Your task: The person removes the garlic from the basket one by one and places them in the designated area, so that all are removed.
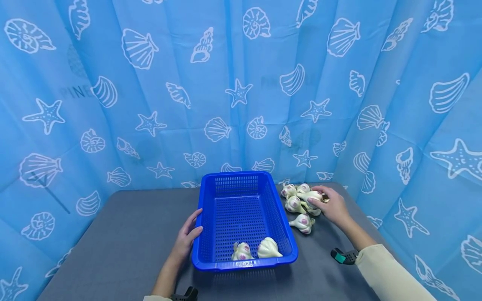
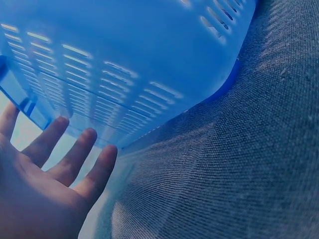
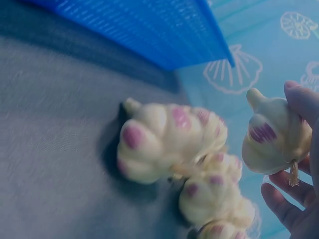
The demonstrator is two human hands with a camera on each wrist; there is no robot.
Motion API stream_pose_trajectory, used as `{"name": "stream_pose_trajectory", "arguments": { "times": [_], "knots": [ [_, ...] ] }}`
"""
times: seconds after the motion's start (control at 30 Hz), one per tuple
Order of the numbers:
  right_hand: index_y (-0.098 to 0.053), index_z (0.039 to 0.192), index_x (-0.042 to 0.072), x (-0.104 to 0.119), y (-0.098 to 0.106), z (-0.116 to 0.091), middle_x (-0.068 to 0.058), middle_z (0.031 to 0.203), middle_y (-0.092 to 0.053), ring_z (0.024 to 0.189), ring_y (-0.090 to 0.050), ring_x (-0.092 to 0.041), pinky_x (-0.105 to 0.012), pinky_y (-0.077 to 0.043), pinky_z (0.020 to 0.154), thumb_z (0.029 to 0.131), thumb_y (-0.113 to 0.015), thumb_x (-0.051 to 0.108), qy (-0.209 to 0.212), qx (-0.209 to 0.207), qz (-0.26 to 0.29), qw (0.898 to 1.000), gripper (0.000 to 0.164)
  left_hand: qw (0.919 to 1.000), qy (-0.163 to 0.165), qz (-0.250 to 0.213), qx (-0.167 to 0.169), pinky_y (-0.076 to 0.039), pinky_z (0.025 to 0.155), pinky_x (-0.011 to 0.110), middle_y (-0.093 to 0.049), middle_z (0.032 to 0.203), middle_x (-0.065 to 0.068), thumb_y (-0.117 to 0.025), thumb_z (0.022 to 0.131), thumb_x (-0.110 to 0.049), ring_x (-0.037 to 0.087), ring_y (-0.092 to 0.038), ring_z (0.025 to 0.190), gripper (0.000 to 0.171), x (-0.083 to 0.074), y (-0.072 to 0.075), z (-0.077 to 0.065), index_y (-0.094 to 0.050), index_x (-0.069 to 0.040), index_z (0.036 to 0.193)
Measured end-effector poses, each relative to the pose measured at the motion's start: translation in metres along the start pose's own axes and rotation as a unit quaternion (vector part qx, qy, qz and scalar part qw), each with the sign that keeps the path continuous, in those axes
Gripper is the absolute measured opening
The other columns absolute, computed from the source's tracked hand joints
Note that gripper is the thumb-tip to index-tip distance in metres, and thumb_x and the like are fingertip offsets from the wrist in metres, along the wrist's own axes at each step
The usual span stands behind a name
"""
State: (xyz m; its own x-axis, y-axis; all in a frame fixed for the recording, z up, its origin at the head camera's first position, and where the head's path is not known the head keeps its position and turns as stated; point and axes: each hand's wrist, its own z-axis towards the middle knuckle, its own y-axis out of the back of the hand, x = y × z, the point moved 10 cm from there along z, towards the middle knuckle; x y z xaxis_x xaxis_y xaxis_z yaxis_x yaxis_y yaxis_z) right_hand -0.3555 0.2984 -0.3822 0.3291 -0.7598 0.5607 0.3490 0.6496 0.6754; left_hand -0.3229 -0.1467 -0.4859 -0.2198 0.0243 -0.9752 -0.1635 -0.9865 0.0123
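Observation:
A blue plastic basket (image 1: 241, 217) with slotted walls stands on the grey tabletop. Two white garlic bulbs (image 1: 268, 248) lie inside at its near end. My left hand (image 1: 185, 238) rests against the basket's left rim; in the left wrist view its fingers (image 2: 82, 149) stretch out along the outer wall. To the right of the basket, my right hand (image 1: 335, 207) holds a garlic bulb (image 3: 276, 137) with purple patches between thumb and fingers. That bulb is just above a pile of several garlic bulbs (image 1: 293, 205). One bulb (image 1: 302, 224) lies at the pile's near side.
A grey cloth (image 1: 124, 242) covers the table. Blue curtains (image 1: 233, 104) with white shell prints hang behind and at both sides. Each wrist wears a black band (image 1: 344, 256); the right one has a green part.

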Motion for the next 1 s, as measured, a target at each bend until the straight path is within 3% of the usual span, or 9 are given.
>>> {"name": "stream_pose_trajectory", "arguments": {
  "times": [0.27,0.67,1.0],
  "knots": [
    [-0.063,0.117,-0.003,-0.021,0.005,-0.022,-0.018,0.094,-0.061,0.085,-0.062,-0.037,-0.046,-0.05,0.069,0.082,-0.078,0.014,-0.016,-0.009,-0.004,1.0,0.041,0.9999,-0.001,-0.01,0.001,-0.04,0.097,0.06,-0.035,0.149,0.022,-0.05,0.099,-0.017,0.044,-0.039,0.13,0.053,-0.003,-0.001,-0.002,-0.036,-0.018,0.15],
    [-0.064,0.115,-0.002,-0.048,0.01,-0.048,-0.018,0.095,-0.063,0.084,-0.06,-0.034,-0.041,-0.048,0.067,0.081,-0.079,0.014,-0.033,-0.02,-0.024,0.999,0.04,0.9999,-0.004,-0.01,0.002,-0.04,0.097,0.061,-0.034,0.15,0.022,-0.05,0.099,-0.017,0.045,-0.039,0.131,0.053,-0.004,-0.002,-0.002,-0.035,-0.018,0.15],
    [-0.064,0.12,0.0,-0.064,0.003,-0.061,-0.017,0.095,-0.062,0.082,-0.055,-0.03,-0.044,-0.042,0.067,0.082,-0.079,0.022,-0.056,0.029,-0.073,0.995,0.046,0.9999,0.01,-0.005,-0.003,-0.04,0.097,0.061,-0.034,0.151,0.021,-0.051,0.099,-0.02,0.045,-0.039,0.131,0.054,-0.003,-0.002,-0.002,-0.036,-0.02,0.15]
  ]
}}
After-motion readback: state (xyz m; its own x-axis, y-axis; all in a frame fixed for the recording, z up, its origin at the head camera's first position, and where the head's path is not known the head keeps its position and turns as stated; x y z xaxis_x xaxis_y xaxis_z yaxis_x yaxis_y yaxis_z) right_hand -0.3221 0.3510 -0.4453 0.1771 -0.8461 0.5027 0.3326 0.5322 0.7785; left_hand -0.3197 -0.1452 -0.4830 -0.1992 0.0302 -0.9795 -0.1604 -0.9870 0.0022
